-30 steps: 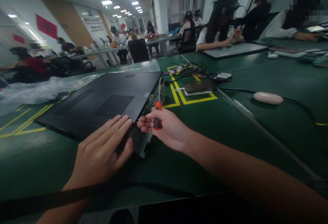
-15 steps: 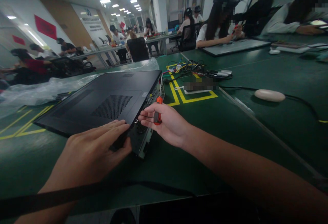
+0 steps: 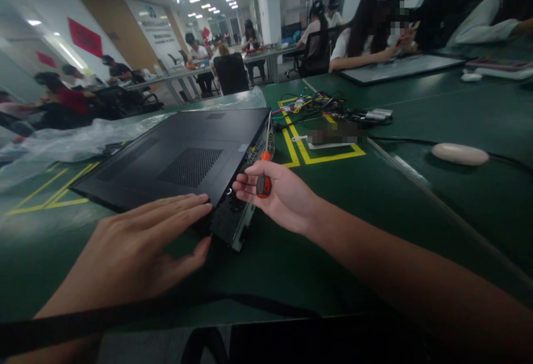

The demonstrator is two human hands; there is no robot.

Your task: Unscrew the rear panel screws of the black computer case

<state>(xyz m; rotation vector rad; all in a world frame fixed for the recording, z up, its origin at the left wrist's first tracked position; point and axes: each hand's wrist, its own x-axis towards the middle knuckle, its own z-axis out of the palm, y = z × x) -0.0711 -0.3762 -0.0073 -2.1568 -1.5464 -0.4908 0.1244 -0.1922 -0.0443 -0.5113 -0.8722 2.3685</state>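
Note:
A black computer case [image 3: 200,131] with a perforated vent lies on the green table, its uncovered metal side facing right. My left hand [image 3: 141,247] rests on the near corner of its top, fingers stretched flat and the thumb spread apart below the edge. Beside the case's right side, my right hand [image 3: 287,195] is closed around an orange-and-black screwdriver [image 3: 264,186]. The screwdriver's shaft points away along that side. The fingertips of this hand are close to the case's edge; whether they touch it I cannot tell.
Tangled cables [image 3: 328,103] lie behind the case, near yellow tape marks [image 3: 333,158]. Clear plastic wrap [image 3: 83,139] spreads at the left. A pale oval object [image 3: 459,153] on a black cord lies at the right. A person [image 3: 375,36] works across the table beside a flat panel [image 3: 403,68].
The whole view has shifted, so the scene sits slightly farther right. My left thumb has moved away from the case's edge. My right hand still holds the screwdriver.

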